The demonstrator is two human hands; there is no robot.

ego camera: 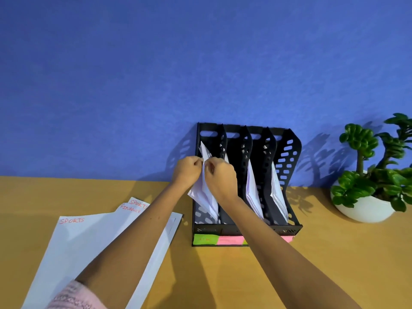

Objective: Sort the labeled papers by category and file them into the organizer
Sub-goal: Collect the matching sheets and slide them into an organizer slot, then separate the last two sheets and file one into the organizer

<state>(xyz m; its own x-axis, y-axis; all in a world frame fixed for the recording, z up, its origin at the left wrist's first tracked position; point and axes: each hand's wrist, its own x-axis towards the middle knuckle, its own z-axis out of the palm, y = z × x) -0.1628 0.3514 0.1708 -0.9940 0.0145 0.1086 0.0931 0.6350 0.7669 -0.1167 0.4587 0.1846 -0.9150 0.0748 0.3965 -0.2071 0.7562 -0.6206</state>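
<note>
Pink knit sleeve (73,295) at the bottom left edge sits closest to the lens, and from it the left forearm runs up and to the right across a loose stack of labeled papers (73,246) lying flat on the tabletop (334,264); the top sheet reads SPORTS, with corners reading FINANCE and SPORTS fanned out behind it. Both hands meet at the leftmost slot of the black organizer (287,166): the left hand (186,169) and the right hand (220,175) each have curled fingers pinching the upper edge of the sheets in the first slot (204,192), left from the left side, right from the right. Those sheets stand on edge, their long axis sloping from the slot's back top corner down toward the front lip, so they lie directly under and between the two hands, and any further seating would run down and forward along that slope. Neither hand is plainly nearer; they touch the same edge. Two more bundles of paper lean in the third and fourth slots, while the second slot seems empty from here. Green and pink sticky labels (217,239) line the organizer's front base, their writing unreadable. The tabletop is yellow-brown wood tone, backed by a blue wall (156,63), with a potted plant (374,179) in a white bowl well apart to the right.
</note>
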